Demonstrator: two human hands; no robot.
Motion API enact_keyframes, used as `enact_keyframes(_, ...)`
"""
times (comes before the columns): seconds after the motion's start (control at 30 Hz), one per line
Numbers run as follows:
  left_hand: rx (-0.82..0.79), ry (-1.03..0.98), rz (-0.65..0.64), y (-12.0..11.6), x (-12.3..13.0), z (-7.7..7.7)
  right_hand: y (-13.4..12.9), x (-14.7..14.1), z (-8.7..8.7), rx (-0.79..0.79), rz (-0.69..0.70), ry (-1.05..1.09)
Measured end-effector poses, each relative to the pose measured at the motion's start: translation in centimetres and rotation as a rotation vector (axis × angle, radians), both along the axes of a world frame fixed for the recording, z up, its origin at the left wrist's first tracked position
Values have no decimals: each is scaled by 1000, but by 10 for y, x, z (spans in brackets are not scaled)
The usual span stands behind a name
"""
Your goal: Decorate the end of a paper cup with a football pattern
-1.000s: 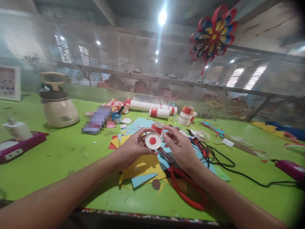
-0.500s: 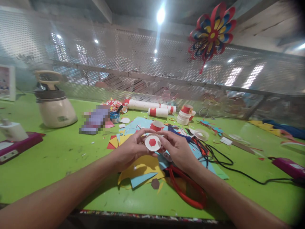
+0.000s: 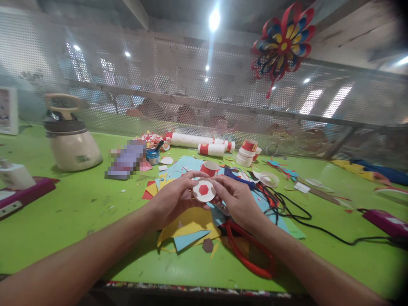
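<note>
Between my two hands is a paper cup [image 3: 208, 195], its round white base turned up to face me. A red hexagon [image 3: 203, 190] sits at the centre of that base, with brownish patches at the rim. My left hand [image 3: 174, 195] grips the cup from the left, fingers curled behind it. On the other side my right hand [image 3: 237, 197] pinches the rim with thumb and fingers. Below them lie yellow paper [image 3: 194, 221], a blue paper strip [image 3: 191, 240], a brown hexagon [image 3: 208, 245] and red-handled scissors [image 3: 248, 255].
Stacked paper cups [image 3: 212, 150] lie at the back, and more cups [image 3: 247, 153] stand to their right. A beige kettle [image 3: 73, 144] is on the left, near a purple power strip [image 3: 28, 195]. Black cables [image 3: 318, 231] cross the right side.
The cup has turned slightly in my fingers, so brownish patches now show around the rim of its base. Both hands stay in nearly the same place.
</note>
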State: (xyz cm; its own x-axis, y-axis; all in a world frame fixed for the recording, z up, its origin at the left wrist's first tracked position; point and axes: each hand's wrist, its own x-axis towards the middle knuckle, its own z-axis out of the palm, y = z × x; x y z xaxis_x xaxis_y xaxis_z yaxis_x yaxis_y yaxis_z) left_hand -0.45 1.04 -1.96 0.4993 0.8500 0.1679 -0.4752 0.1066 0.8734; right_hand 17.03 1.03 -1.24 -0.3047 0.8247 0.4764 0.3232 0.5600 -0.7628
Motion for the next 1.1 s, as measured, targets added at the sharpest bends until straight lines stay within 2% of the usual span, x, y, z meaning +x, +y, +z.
enact_keyframes(0.43, 27, 141, 87, -5, 3, 5, 0, 1, -2, -16, 4, -28)
enact_keyframes(0.83, 17, 105, 42, -4, 1, 4, 2, 1, -4, -33, 25, -16)
enact_keyframes(1.1, 14, 102, 45, -5, 1, 6, 5, 4, -2, 42, 22, -40)
